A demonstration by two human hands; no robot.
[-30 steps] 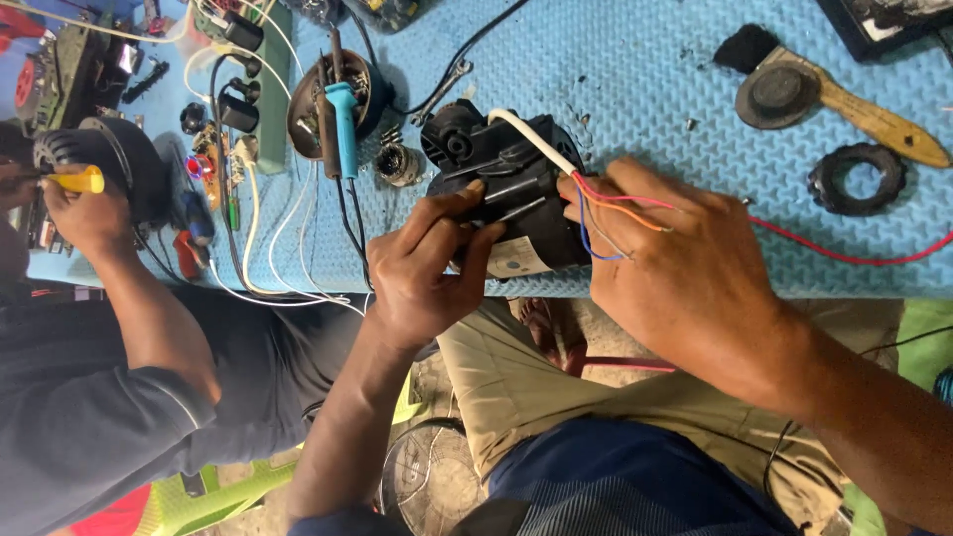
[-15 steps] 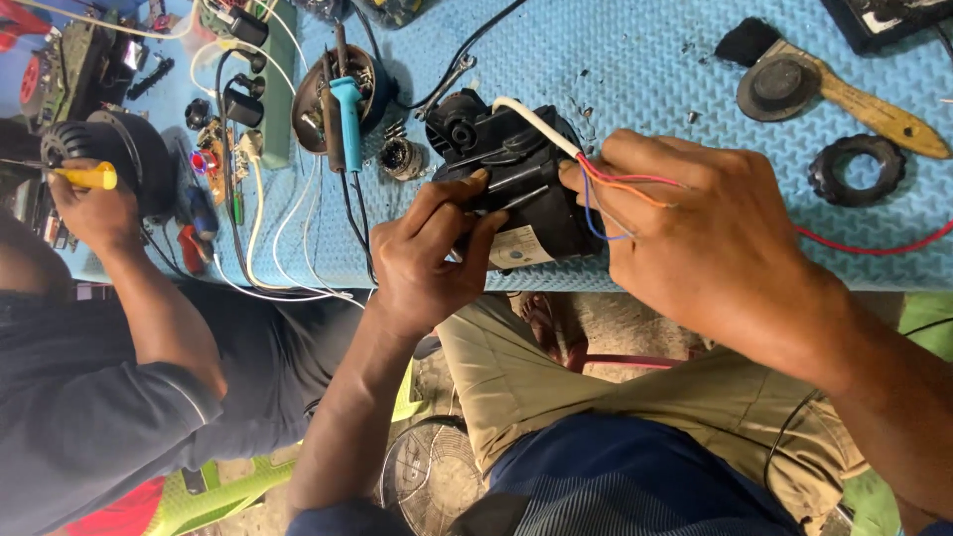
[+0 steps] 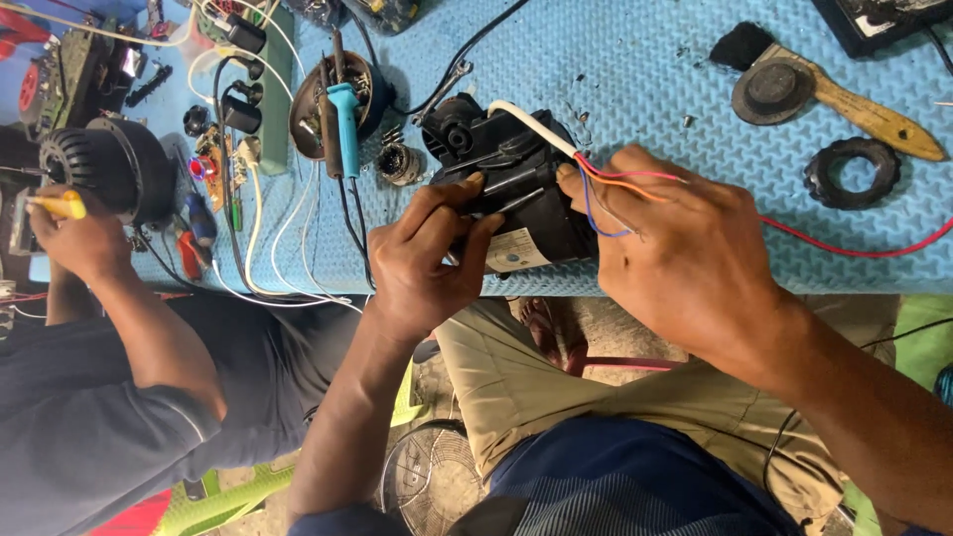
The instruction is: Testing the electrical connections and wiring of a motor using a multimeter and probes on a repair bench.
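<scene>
Left hand (image 3: 429,256) fingers curled, gripping; right hand (image 3: 685,260) arched, fingertips pinching, apparently closed.

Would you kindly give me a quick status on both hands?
Left hand and right hand both grip the black motor at the table edge. Coloured wires under right fingers. Soldering iron lies beside it.

On the blue mat (image 3: 655,69) lies one black motor (image 3: 516,189), with three hands in view: the left hand (image 3: 429,260) and right hand (image 3: 685,260) on the motor, and a co-worker's hand (image 3: 79,230) at far left. There is one soldering iron (image 3: 344,124), one brush (image 3: 834,89), one black ring (image 3: 852,172) and one second round motor (image 3: 104,169).
</scene>
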